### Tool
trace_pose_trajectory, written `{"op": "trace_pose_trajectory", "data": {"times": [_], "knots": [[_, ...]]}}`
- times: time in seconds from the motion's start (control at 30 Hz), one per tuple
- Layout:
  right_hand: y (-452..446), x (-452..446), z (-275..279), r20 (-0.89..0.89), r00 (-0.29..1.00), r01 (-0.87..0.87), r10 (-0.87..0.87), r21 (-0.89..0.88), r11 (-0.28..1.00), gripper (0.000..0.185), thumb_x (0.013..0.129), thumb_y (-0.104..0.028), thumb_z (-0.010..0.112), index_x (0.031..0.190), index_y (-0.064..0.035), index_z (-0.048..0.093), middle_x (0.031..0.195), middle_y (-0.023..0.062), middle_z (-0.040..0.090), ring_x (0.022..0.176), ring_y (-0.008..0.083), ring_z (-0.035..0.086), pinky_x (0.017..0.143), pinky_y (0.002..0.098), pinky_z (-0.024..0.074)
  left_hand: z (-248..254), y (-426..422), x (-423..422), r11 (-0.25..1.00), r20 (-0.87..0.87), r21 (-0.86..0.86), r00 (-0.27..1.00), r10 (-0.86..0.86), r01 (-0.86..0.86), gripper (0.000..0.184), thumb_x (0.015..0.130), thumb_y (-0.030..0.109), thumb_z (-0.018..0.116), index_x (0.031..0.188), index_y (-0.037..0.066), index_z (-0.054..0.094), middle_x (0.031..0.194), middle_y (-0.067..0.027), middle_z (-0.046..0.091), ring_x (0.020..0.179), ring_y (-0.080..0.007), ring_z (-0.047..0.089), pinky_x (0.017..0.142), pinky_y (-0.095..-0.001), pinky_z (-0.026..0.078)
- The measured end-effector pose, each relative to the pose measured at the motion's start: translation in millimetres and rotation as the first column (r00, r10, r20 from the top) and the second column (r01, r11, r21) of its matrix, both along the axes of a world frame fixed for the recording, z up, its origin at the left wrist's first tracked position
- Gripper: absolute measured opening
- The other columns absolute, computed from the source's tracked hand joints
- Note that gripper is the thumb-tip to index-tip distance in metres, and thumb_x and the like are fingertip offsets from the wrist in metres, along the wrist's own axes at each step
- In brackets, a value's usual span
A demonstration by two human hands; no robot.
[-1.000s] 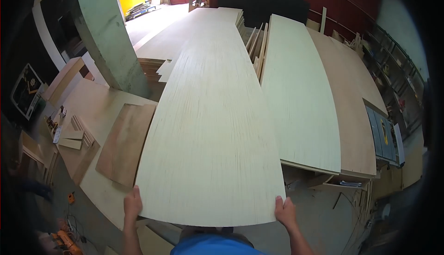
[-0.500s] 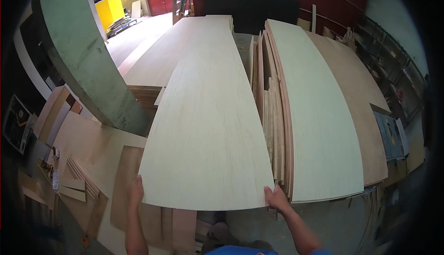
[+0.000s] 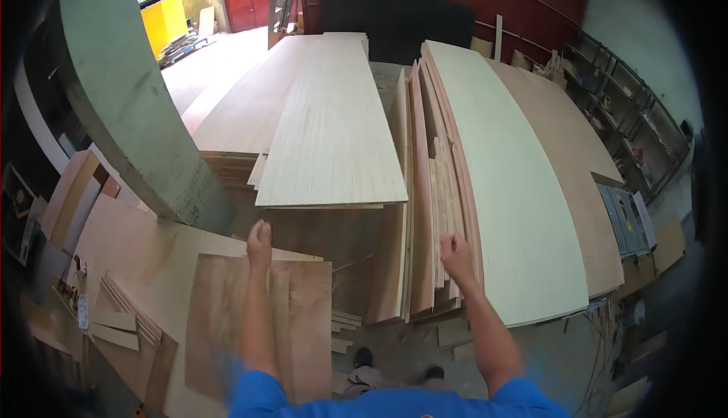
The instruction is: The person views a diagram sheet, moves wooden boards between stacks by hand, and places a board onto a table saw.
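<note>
A person in a blue shirt (image 3: 425, 404) stands in a workshop, seen from head height, at the near end of a long pale board (image 3: 334, 130). The pale board lies flat, stretching away, with a thin layer showing beneath its near edge. Both hands are free of it. The left hand (image 3: 259, 242) is in front of the board's near left corner, and the right hand (image 3: 456, 255) is to the right of its near right corner, above some upright sheets (image 3: 416, 190). The 2 hands look narrow, fingers curled in loosely, with nothing visible in either grip.

As a judgement, the laying down of the pale board looks done: it rests without support from the hands. Its near edge and the layer below do not line up fully at the right corner. Whether any straightening is left cannot be told.

To the left of the pale board is a wide brownish board (image 3: 246, 107), and farther left a green pillar (image 3: 129, 100). To its right, past the upright sheets, lie a second pale board (image 3: 504, 183) and a brown board (image 3: 561, 122). Nearer than the pale board and lower, on the left, is a brown panel (image 3: 303, 304), with thin wood strips (image 3: 117, 319) farther left. Beyond its far end is a black panel (image 3: 394, 20).
</note>
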State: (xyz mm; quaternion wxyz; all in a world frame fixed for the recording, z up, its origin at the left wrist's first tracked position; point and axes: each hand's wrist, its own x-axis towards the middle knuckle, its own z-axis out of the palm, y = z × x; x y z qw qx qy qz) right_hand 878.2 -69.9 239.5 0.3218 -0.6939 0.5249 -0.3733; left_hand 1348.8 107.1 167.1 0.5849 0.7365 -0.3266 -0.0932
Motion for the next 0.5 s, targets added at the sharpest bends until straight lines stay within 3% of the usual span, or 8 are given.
{"op": "trace_pose_trajectory", "data": {"times": [0.1, 0.13, 0.17, 0.2, 0.23, 0.33, 0.4, 0.5], "knots": [[126, -80, -59, -0.371, 0.865, -0.17, 0.337, 0.416, 0.893, 0.04, 0.092, -0.043, 0.064, 0.087, -0.0036, 0.067, 0.083, 0.0194, 0.071, 0.085, 0.0415, 0.069, 0.076, 0.0453, 0.0543, -153, 87, -125, 0.823, -0.428, 0.523, 0.903, 0.029, 0.221, 0.048, 0.096, 0.04, 0.06, 0.122, 0.001, 0.067, 0.114, -0.0194, 0.07, 0.112, -0.028, 0.066, 0.094, -0.0382, 0.05], [155, -119, -86, -0.48, 0.781, -0.142, 0.4, 0.487, 0.862, 0.04, 0.091, -0.043, 0.066, 0.083, -0.0039, 0.07, 0.087, 0.0183, 0.072, 0.089, 0.041, 0.069, 0.08, 0.0442, 0.0547, -194, 121, -171, 0.705, -0.566, 0.632, 0.813, 0.136, 0.322, 0.043, 0.093, 0.038, 0.061, 0.109, 0.0, 0.072, 0.101, -0.0197, 0.073, 0.103, -0.0291, 0.069, 0.089, -0.0383, 0.052], [176, -166, -122, -0.527, 0.774, -0.114, 0.35, 0.427, 0.897, 0.038, 0.091, -0.04, 0.069, 0.084, -0.0026, 0.072, 0.078, 0.0173, 0.071, 0.071, 0.0298, 0.071, 0.067, 0.0392, 0.0563, -243, 157, -216, 0.642, -0.492, 0.695, 0.865, 0.096, 0.324, 0.04, 0.091, 0.036, 0.062, 0.098, -0.001, 0.074, 0.088, -0.0165, 0.073, 0.087, -0.0263, 0.07, 0.083, -0.0377, 0.053], [182, -204, -123, -0.44, 0.876, 0.082, 0.199, 0.541, 0.837, 0.039, 0.092, -0.04, 0.068, 0.082, -0.0022, 0.071, 0.075, 0.0156, 0.07, 0.063, 0.0255, 0.068, 0.059, 0.0374, 0.0549, -243, 186, -256, 0.585, -0.484, 0.669, 0.866, -0.124, 0.458, 0.041, 0.092, 0.038, 0.063, 0.096, -0.002, 0.072, 0.085, -0.0134, 0.071, 0.077, -0.0202, 0.067, 0.078, -0.0368, 0.054], [187, -242, -118, -0.368, 0.93, 0.245, 0.02, 0.658, 0.712, 0.04, 0.093, -0.039, 0.067, 0.08, -0.0017, 0.071, 0.072, 0.0139, 0.07, 0.056, 0.0212, 0.066, 0.052, 0.0355, 0.0534, -235, 202, -290, 0.628, -0.68, 0.552, 0.732, -0.041, 0.548, 0.044, 0.093, 0.041, 0.063, 0.093, -0.002, 0.072, 0.085, -0.0112, 0.07, 0.075, -0.0152, 0.066, 0.074, -0.0351, 0.054], [146, -353, -97, -0.238, 0.862, 0.502, -0.448, 0.529, 0.684, 0.042, 0.099, -0.033, 0.06, 0.07, -0.0031, 0.056, 0.055, 0.0058, 0.055, 0.043, 0.0138, 0.051, 0.038, 0.0322, 0.0414, -203, 209, -362, 0.623, -0.784, 0.457, 0.618, -0.055, 0.636, 0.044, 0.096, 0.042, 0.062, 0.097, -0.001, 0.072, 0.083, -0.0074, 0.071, 0.075, -0.0129, 0.066, 0.071, -0.032, 0.054], [93, -458, -141, -0.348, 0.777, 0.589, -0.525, 0.107, 0.801, 0.044, 0.099, -0.032, 0.061, 0.067, -0.0041, 0.051, 0.055, 0.0059, 0.052, 0.042, 0.0157, 0.049, 0.036, 0.0337, 0.0397, -208, 186, -388, 0.595, -0.71, 0.428, 0.66, -0.245, 0.68, 0.043, 0.096, 0.041, 0.062, 0.101, -0.001, 0.071, 0.082, -0.0057, 0.071, 0.074, -0.013, 0.067, 0.07, -0.0308, 0.054], [28, -552, -128, -0.504, 0.648, 0.675, -0.571, 0.035, 0.737, 0.036, 0.094, -0.036, 0.065, 0.096, -0.0001, 0.063, 0.097, 0.022, 0.068, 0.093, 0.0359, 0.066, 0.082, 0.0462, 0.0515, -186, 114, -417, 0.636, -0.555, 0.428, 0.742, -0.376, 0.642, 0.043, 0.097, 0.042, 0.06, 0.107, 0.002, 0.071, 0.084, -0.0083, 0.072, 0.076, -0.0162, 0.07, 0.073, -0.0322, 0.054]]}}
